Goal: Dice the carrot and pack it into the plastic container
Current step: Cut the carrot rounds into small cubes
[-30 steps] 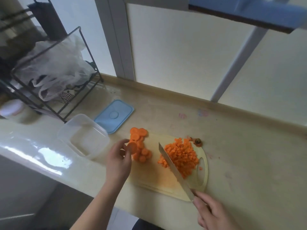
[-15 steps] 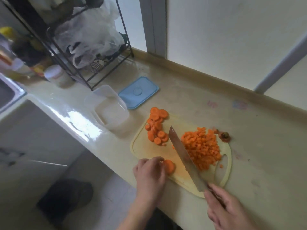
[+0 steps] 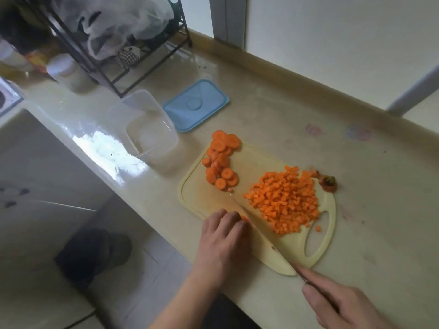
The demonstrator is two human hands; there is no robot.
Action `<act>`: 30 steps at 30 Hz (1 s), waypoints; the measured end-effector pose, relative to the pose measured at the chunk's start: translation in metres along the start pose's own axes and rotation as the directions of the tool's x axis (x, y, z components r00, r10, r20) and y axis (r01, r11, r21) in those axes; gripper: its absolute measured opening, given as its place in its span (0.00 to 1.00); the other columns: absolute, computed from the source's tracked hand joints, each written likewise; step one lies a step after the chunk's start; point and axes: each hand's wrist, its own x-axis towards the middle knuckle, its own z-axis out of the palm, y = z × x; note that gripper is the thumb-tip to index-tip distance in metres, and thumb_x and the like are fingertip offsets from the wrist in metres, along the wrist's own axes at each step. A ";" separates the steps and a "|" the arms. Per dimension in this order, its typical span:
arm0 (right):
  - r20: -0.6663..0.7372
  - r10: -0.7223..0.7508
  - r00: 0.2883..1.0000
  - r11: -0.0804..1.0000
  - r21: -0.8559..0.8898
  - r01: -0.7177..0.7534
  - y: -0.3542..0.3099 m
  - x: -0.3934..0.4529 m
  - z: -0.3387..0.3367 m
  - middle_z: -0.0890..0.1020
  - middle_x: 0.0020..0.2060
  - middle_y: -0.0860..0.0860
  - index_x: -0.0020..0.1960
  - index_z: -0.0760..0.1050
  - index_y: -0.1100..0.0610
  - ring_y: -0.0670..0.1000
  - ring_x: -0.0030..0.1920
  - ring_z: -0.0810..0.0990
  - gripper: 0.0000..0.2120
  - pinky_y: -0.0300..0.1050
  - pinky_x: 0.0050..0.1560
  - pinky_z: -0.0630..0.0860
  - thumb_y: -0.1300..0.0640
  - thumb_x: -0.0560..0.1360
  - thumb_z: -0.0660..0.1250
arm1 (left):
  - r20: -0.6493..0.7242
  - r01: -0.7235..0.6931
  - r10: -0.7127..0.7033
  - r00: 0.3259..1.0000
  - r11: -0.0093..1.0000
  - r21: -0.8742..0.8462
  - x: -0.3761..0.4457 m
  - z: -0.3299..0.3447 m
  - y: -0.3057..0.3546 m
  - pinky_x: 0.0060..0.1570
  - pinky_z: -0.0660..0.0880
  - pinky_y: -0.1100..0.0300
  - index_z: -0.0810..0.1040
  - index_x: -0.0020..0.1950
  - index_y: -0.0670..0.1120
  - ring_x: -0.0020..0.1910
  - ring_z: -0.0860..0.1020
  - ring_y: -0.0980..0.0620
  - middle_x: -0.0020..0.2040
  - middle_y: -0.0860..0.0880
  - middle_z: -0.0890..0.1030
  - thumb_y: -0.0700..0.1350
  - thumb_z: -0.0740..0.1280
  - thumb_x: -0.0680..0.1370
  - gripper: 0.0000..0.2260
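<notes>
Left hand (image 3: 223,236) pins carrot slices (image 3: 244,218) under curled fingers; the knife (image 3: 266,236), gripped by the right hand (image 3: 344,305), runs lengthwise just right of them.

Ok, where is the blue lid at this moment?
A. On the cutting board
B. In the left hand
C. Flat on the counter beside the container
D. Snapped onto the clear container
C: the blue lid lies flat on the counter next to the open, empty plastic container, away from the cutting board and the left hand.
</notes>
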 end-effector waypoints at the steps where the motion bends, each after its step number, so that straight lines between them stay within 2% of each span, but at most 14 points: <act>1: -0.001 -0.002 1.000 1.000 -0.012 0.002 0.000 0.000 -0.002 0.83 0.37 0.35 0.52 0.66 0.17 0.36 0.38 0.81 0.27 0.26 0.40 0.74 0.15 0.54 0.51 | 0.003 -0.024 0.024 1.000 1.000 0.014 -0.001 0.001 -0.002 0.57 0.75 0.45 0.83 0.57 0.41 0.57 0.78 0.39 0.59 0.44 0.81 0.40 0.72 0.78 0.09; 6: -0.009 0.019 1.000 1.000 -0.017 -0.019 0.002 -0.003 -0.001 0.82 0.40 0.28 0.51 0.65 0.16 0.28 0.45 0.78 0.30 0.21 0.44 0.70 0.13 0.51 0.46 | -0.078 -0.099 0.094 0.992 0.993 -0.062 0.005 -0.004 0.002 0.58 0.76 0.50 0.85 0.54 0.38 0.56 0.79 0.41 0.57 0.42 0.83 0.45 0.62 0.84 0.15; 8: -0.008 0.015 1.000 1.000 -0.005 -0.015 0.001 -0.003 -0.001 0.80 0.43 0.25 0.51 0.67 0.17 0.25 0.49 0.76 0.30 0.20 0.47 0.69 0.14 0.52 0.47 | -0.082 -0.098 0.092 0.992 0.992 -0.076 0.005 -0.005 0.003 0.57 0.77 0.49 0.85 0.54 0.37 0.56 0.80 0.41 0.57 0.42 0.83 0.45 0.62 0.84 0.15; 12: 0.041 0.012 0.999 1.000 0.014 -0.013 -0.003 -0.005 -0.002 0.81 0.46 0.27 0.51 0.71 0.20 0.27 0.52 0.76 0.20 0.20 0.49 0.68 0.22 0.61 0.53 | -0.080 -0.086 0.080 0.994 0.993 -0.074 0.007 -0.007 0.005 0.56 0.77 0.50 0.85 0.54 0.38 0.55 0.80 0.41 0.57 0.43 0.83 0.42 0.66 0.82 0.11; 15: 0.034 -0.016 0.999 0.998 -0.053 0.017 -0.004 -0.001 -0.004 0.79 0.46 0.24 0.53 0.71 0.21 0.25 0.52 0.74 0.25 0.19 0.49 0.67 0.18 0.60 0.50 | -0.071 -0.089 0.084 0.994 0.994 -0.069 0.009 -0.009 0.008 0.57 0.77 0.52 0.85 0.53 0.38 0.53 0.79 0.42 0.57 0.43 0.83 0.39 0.69 0.79 0.07; 16: 0.048 -0.019 0.999 0.997 -0.076 0.023 -0.006 0.003 -0.004 0.78 0.44 0.22 0.52 0.70 0.20 0.23 0.51 0.74 0.21 0.18 0.48 0.66 0.20 0.62 0.52 | -0.068 -0.089 0.085 0.994 0.994 -0.063 0.009 -0.010 0.008 0.57 0.76 0.53 0.85 0.53 0.39 0.52 0.79 0.42 0.57 0.44 0.83 0.38 0.70 0.78 0.07; 17: 0.070 -0.014 0.997 0.996 -0.085 0.020 -0.008 0.006 -0.004 0.76 0.38 0.20 0.52 0.70 0.19 0.23 0.47 0.74 0.13 0.19 0.45 0.66 0.26 0.68 0.56 | -0.063 -0.091 0.088 0.994 0.994 -0.056 0.010 -0.011 0.007 0.57 0.76 0.54 0.85 0.52 0.39 0.51 0.79 0.42 0.57 0.44 0.83 0.38 0.71 0.77 0.06; 18: 0.095 -0.008 0.995 0.996 -0.084 0.016 -0.009 0.010 -0.005 0.74 0.31 0.21 0.51 0.71 0.20 0.24 0.41 0.74 0.10 0.20 0.41 0.66 0.35 0.73 0.58 | -0.059 -0.094 0.091 0.994 0.994 -0.050 0.010 -0.011 0.007 0.57 0.76 0.54 0.85 0.52 0.39 0.51 0.79 0.42 0.57 0.44 0.83 0.37 0.71 0.77 0.06; 20: 0.158 -0.013 0.987 0.997 -0.068 0.024 -0.011 0.014 -0.007 0.71 0.24 0.25 0.57 0.72 0.28 0.27 0.34 0.74 0.14 0.21 0.36 0.65 0.44 0.75 0.57 | -0.062 -0.086 0.082 0.995 0.995 -0.053 0.010 -0.012 0.008 0.56 0.76 0.54 0.85 0.52 0.39 0.50 0.79 0.41 0.54 0.43 0.83 0.36 0.74 0.74 0.07; 22: 0.185 -0.004 0.983 0.997 -0.078 0.018 -0.011 0.014 -0.010 0.71 0.22 0.27 0.60 0.74 0.35 0.28 0.33 0.74 0.15 0.22 0.34 0.65 0.46 0.75 0.57 | -0.074 -0.079 0.074 0.995 0.995 -0.068 0.009 -0.013 0.009 0.57 0.77 0.53 0.84 0.51 0.37 0.51 0.77 0.42 0.52 0.42 0.82 0.35 0.74 0.73 0.08; 24: 0.190 0.022 0.982 0.998 -0.057 -0.012 -0.015 0.009 -0.010 0.72 0.23 0.27 0.61 0.73 0.35 0.30 0.33 0.76 0.17 0.23 0.33 0.65 0.41 0.74 0.57 | -0.089 -0.086 0.080 0.993 0.994 -0.062 0.008 -0.013 0.008 0.57 0.76 0.53 0.84 0.50 0.37 0.52 0.76 0.42 0.51 0.43 0.80 0.35 0.74 0.74 0.07; 26: 0.179 -0.008 0.984 0.999 -0.036 0.015 -0.013 0.005 -0.011 0.75 0.24 0.30 0.61 0.74 0.34 0.34 0.33 0.78 0.24 0.24 0.33 0.67 0.30 0.69 0.55 | -0.094 -0.091 0.086 0.992 0.995 -0.051 0.006 -0.010 0.007 0.56 0.76 0.53 0.84 0.50 0.38 0.52 0.76 0.43 0.52 0.43 0.81 0.37 0.73 0.75 0.05; 29: 0.139 0.005 0.990 1.000 -0.004 -0.005 -0.009 -0.001 -0.013 0.78 0.26 0.33 0.60 0.75 0.32 0.37 0.33 0.79 0.24 0.26 0.34 0.69 0.30 0.68 0.55 | -0.085 -0.085 0.080 0.993 0.995 -0.056 0.002 -0.007 0.004 0.56 0.76 0.51 0.85 0.52 0.39 0.53 0.78 0.42 0.54 0.43 0.83 0.41 0.69 0.80 0.07; 30: 0.127 -0.001 0.992 1.000 0.009 -0.001 -0.007 -0.003 -0.013 0.81 0.30 0.34 0.59 0.74 0.29 0.36 0.35 0.80 0.25 0.25 0.36 0.70 0.25 0.66 0.54 | -0.076 -0.081 0.076 0.994 0.995 -0.064 0.001 -0.007 0.003 0.56 0.76 0.50 0.85 0.52 0.38 0.54 0.78 0.41 0.55 0.43 0.83 0.42 0.68 0.81 0.08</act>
